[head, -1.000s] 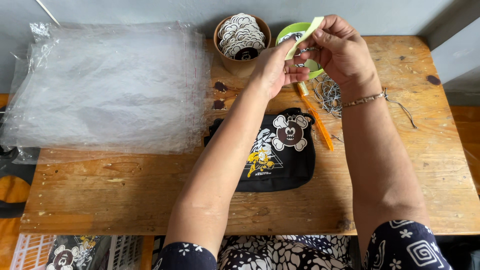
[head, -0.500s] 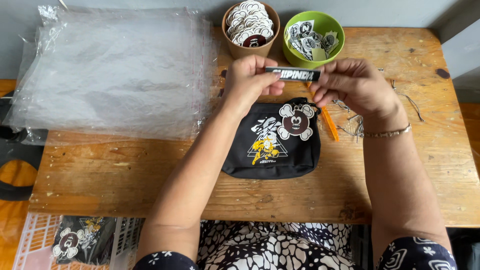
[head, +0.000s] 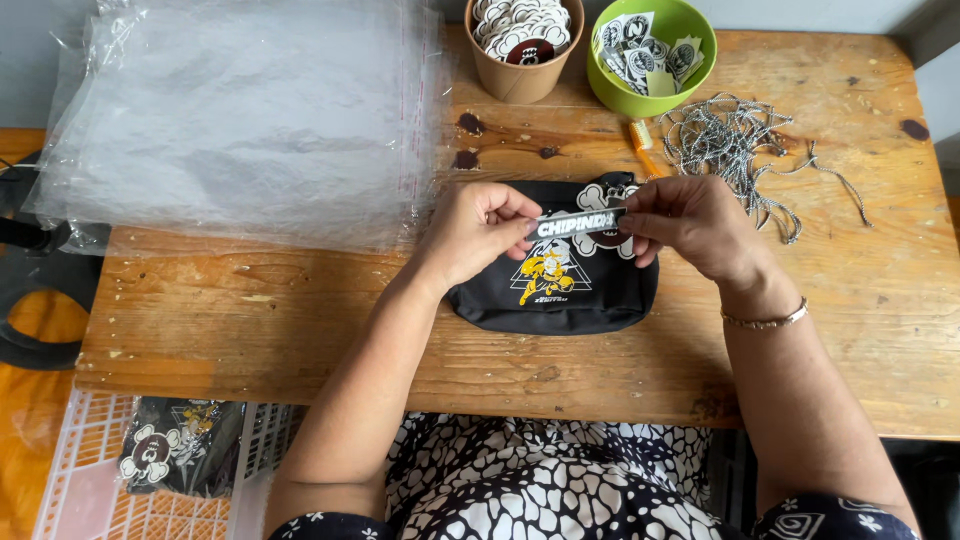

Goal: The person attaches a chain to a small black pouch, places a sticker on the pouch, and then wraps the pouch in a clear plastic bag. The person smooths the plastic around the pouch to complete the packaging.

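**Over the black pouch, a label strip held between two hands**

At the left of the wooden table (head: 300, 330) lies a stack of clear plastic bags (head: 240, 120). Moving right, the left hand (head: 475, 235) pinches one end of a narrow printed strip (head: 578, 221), fingers closed on it. The right hand (head: 690, 225) grips the other end, so the strip is stretched level just above the black pouch (head: 555, 290) lying flat on the table. Behind stand a brown cup of stickers (head: 520, 45) and a green bowl of stickers (head: 655, 50), with a heap of cords (head: 735, 145) at the right.

The step looks like handling the strip over the pouch; the next move would need both grips kept steady. Half a second earlier the strip was held farther back, near the bowls; now it is lower, over the pouch's print.
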